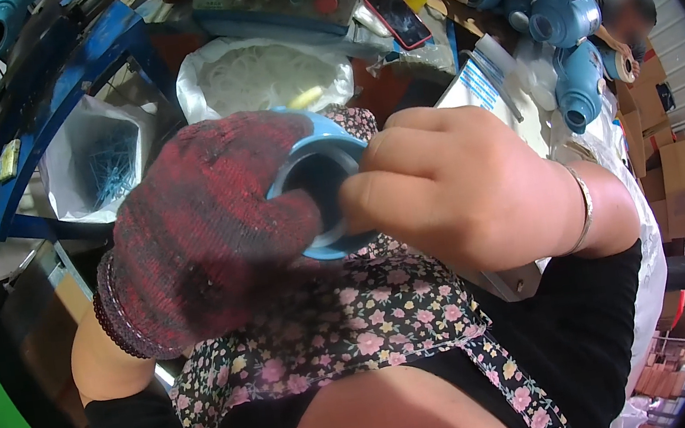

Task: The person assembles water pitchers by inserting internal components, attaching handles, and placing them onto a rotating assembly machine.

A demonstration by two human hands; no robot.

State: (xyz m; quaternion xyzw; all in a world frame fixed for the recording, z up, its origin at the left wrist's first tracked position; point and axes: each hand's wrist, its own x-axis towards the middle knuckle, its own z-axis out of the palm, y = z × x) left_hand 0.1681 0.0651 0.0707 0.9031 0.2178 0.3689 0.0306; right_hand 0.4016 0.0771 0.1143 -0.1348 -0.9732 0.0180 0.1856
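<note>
1. Left hand [205,233], in a dark red knit glove, wraps the blue pipe fitting [322,183], held close over the floral apron [357,317].
2. Fitting's round mouth faces the camera; its long axis runs away from view.
3. Right hand [452,185], bare, is curled, fingertips pressing at the fitting's rim.
4. More blue fittings [564,16] are piled upper right.

Single head-worn fisheye view, looking steeply down, very close on the hands [341,205] at centre; bench [278,4] clutter toward 12 o'clock, own lap toward 6.
</note>
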